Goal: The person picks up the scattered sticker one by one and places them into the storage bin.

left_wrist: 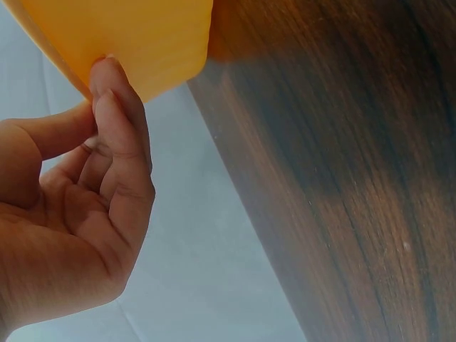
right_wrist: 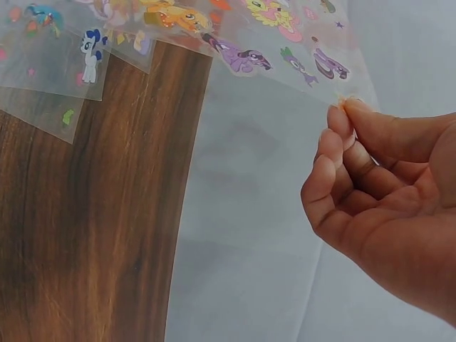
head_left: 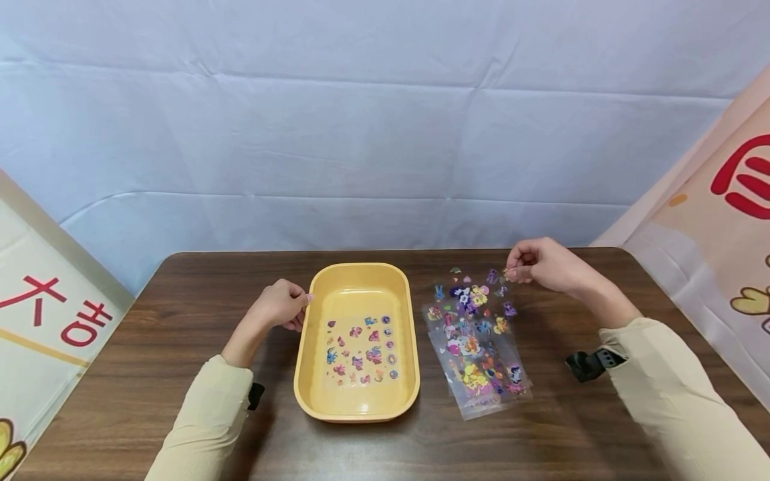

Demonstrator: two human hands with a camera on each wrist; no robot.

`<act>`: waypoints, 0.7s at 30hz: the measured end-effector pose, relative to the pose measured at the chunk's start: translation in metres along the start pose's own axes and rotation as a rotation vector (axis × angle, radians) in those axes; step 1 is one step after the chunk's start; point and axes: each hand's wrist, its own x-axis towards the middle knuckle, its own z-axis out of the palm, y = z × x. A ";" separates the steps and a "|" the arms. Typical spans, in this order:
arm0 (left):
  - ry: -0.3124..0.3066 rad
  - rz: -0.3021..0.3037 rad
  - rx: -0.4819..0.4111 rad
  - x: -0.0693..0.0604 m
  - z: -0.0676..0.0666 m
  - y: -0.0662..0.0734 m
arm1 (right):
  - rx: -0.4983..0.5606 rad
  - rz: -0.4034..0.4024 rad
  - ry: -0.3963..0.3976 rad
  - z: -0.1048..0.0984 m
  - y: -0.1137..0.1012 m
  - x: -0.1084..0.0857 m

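A yellow plastic tray stands on the table, and a clear sheet of small colourful stickers lies flat inside it. My left hand pinches the tray's left rim, thumb on the inner side and fingers outside, as the left wrist view also shows. To the tray's right, several transparent sticker sheets with cartoon ponies overlap one another. With thumb and index finger my right hand pinches the far right corner of the top sticker sheet, which is raised at that corner.
The dark wooden table ends at a far edge before a pale cloth backdrop. Printed banners with red characters hang at the left and right. Black straps sit by both sleeves.
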 end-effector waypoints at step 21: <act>0.003 0.003 0.009 0.001 0.000 -0.001 | -0.044 -0.009 0.015 -0.007 -0.010 0.002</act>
